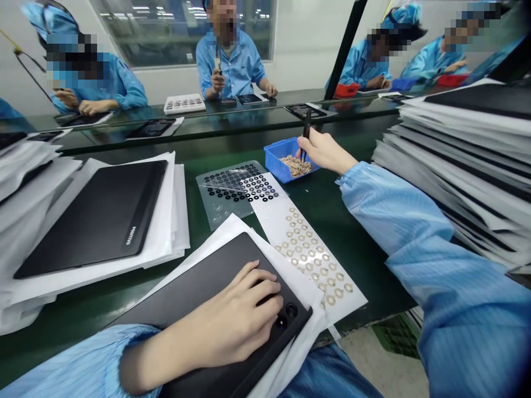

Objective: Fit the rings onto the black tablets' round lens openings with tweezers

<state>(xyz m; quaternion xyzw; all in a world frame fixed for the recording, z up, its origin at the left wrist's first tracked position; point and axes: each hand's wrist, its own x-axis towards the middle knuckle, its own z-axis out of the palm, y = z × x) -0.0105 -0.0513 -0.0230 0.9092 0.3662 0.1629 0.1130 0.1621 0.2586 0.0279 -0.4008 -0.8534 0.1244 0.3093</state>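
My left hand [244, 312] lies on a dark tablet back cover [194, 276], fingers stretched across it near the camera rings [291, 309] at its corner. White paper [232, 225] is under the cover. Black tweezers [306, 131] are gripped in my right hand [326, 149], their tips down among small tan pieces [295, 166] in a blue bin [276, 160]. Whether the tips pinch a piece is too small to tell. Between my hands, a white sheet [271, 221] carries rows of pale ring stickers [309, 243]. Beside it, a clear sheet [219, 213] bears black rings.
At left, another tablet cover [95, 215] marked POSITIVO tops a paper-layered stack. A tall stack of papers and dark panels [452, 160] stands at right. Across the green bench, several co-workers in blue [232, 61] sit near a white tray [185, 104] and red bins [347, 90].
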